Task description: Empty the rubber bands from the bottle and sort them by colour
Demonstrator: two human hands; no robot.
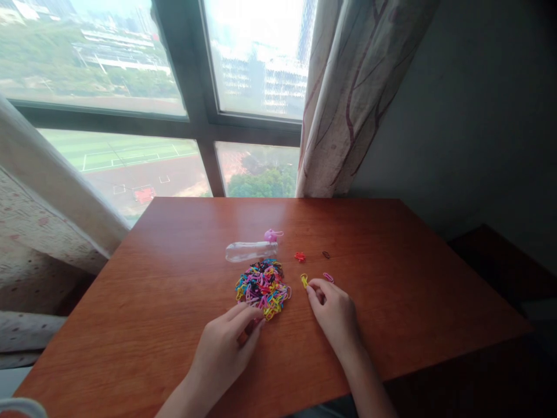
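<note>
A heap of small coloured rubber bands lies on the wooden table. My left hand rests at the heap's near edge, fingertips drawn together on the bands there. My right hand lies to the right of the heap, fingers curled, its fingertips at a yellow band. A pink band, a red band and a dark band lie apart beyond it. A clear plastic bottle lies on its side behind the heap, with a pink cap beside it.
The table stands against a window with curtains on both sides. A dark wall is to the right. The table's right edge drops off near a dark surface.
</note>
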